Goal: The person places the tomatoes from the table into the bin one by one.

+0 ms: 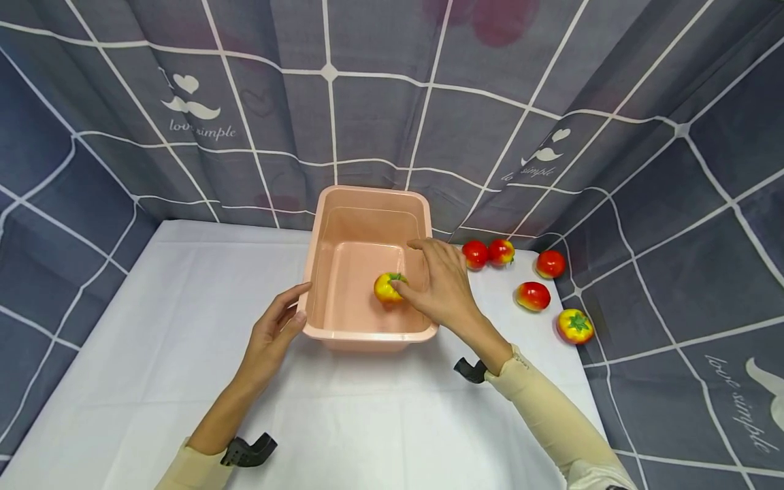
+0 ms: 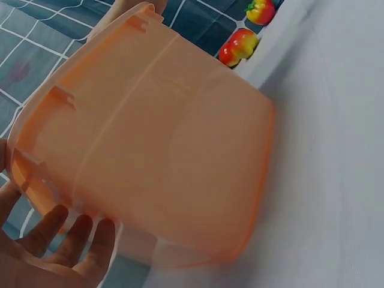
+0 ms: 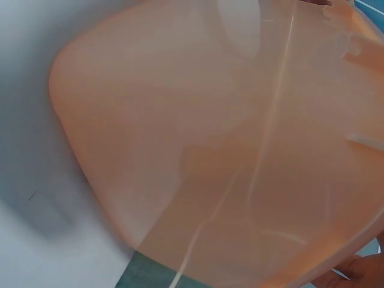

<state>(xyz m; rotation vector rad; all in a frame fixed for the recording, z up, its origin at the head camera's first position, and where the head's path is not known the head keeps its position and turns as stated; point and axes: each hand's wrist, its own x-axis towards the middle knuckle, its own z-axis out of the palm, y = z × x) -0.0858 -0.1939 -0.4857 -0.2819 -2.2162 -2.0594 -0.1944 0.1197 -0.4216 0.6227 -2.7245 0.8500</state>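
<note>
Pink plastic forms the rectangular tub (image 1: 367,262), which is sitting at the centre of the white tablecloth (image 1: 153,340). I am watching the right hand (image 1: 437,286) reaching over the tub's right rim; its fingertips are touching or lightly pinching a yellow-red toy tomato (image 1: 389,287) that is lying on the tub floor near the front wall. I cannot tell from the head view whether the fingers are actually closing round it or only resting against it; the right wrist view is showing only the tub's outer wall (image 3: 210,150).

The left hand (image 1: 275,330) is lying with fingers extended and relaxed, its fingertips against the tub's front-left corner, holding nothing. The left wrist view is showing those fingers (image 2: 72,231) just under the rim (image 2: 36,174).

Five more tomatoes are lying at the tub's 3 o'clock, the nearest pair (image 1: 488,253) just beside its far right corner.

Risks, in my judgement:
- The tomato is round; a loose fingertip contact is likely letting it roll across the smooth floor.
- The right forearm is crossing the rim; a downward lean could be tipping or sliding the light tub, since the left hand is only bracing one corner.
- A shifting tub could be knocking the nearest pair.
</note>
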